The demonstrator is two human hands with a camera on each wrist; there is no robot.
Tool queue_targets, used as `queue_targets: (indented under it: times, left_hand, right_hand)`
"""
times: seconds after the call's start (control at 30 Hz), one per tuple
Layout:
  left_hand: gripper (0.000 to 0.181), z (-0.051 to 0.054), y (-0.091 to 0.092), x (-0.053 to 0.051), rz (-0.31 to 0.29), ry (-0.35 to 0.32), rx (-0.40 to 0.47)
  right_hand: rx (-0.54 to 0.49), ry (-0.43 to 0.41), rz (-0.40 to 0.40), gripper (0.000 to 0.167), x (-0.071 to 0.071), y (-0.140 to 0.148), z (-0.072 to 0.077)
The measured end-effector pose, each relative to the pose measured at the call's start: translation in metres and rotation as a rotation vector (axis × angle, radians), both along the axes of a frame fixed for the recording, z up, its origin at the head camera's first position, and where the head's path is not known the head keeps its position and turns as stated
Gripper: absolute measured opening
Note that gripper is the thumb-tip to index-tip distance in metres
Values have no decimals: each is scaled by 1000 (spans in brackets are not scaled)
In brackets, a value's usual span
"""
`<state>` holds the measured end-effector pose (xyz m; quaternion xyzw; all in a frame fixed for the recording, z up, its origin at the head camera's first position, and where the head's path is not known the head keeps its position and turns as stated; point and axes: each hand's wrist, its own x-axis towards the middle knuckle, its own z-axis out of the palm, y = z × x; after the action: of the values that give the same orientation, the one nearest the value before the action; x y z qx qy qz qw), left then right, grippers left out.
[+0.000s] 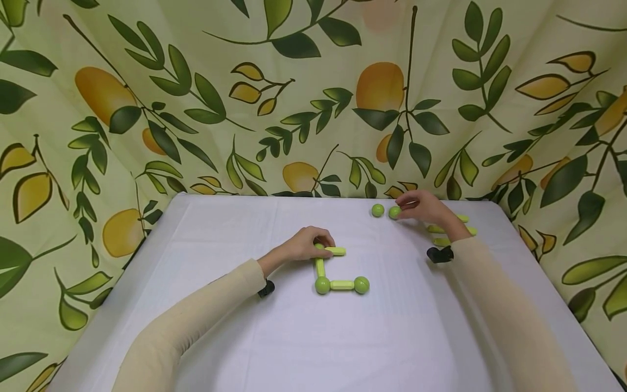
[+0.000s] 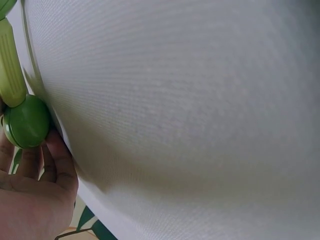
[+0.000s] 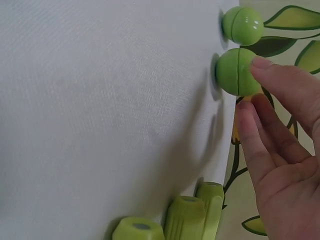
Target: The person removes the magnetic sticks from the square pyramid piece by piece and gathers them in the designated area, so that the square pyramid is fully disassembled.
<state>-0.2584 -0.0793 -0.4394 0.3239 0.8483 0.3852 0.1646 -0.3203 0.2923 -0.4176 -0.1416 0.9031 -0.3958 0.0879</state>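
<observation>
My left hand (image 1: 307, 244) grips the green ball (image 2: 27, 121) at the upper corner of a joined shape. From that ball one rod (image 1: 337, 251) points right and another rod (image 1: 320, 268) runs down to a corner ball (image 1: 322, 285). A lower rod (image 1: 342, 285) links the corner ball to an end ball (image 1: 361, 285). At the table's back, my right hand (image 1: 422, 209) pinches a loose green ball (image 3: 236, 72) between thumb and fingers. A second loose ball (image 3: 243, 25) stands beside it, to its left in the head view.
Several loose light-green rods (image 1: 442, 241) lie under and beside my right wrist, their ends also showing at the bottom of the right wrist view. A white cloth covers the table (image 1: 235, 337). A leaf-and-fruit patterned curtain (image 1: 196, 136) hangs behind the far edge.
</observation>
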Motion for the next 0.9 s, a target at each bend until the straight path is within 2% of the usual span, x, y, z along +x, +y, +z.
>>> queue_targets:
  times: [0.2, 0.37, 0.47, 0.6, 0.9]
  left_hand:
    - [13, 1, 1, 0, 4, 9, -3]
    - [13, -1, 1, 0, 13, 9, -2]
    - [13, -2, 2, 1, 17, 11, 4]
    - [13, -2, 5, 2, 9, 10, 14]
    - [13, 0, 10, 4, -1, 11, 24]
  right_hand:
    - [-51, 30, -8, 41, 8, 8, 4]
    - [-115, 112, 36, 34, 18, 11, 5]
    - [-157, 133, 54, 32, 29, 9, 5]
    - [-211, 109, 80, 33, 43, 3, 3]
    - [-228, 59, 163, 29, 67, -17, -5]
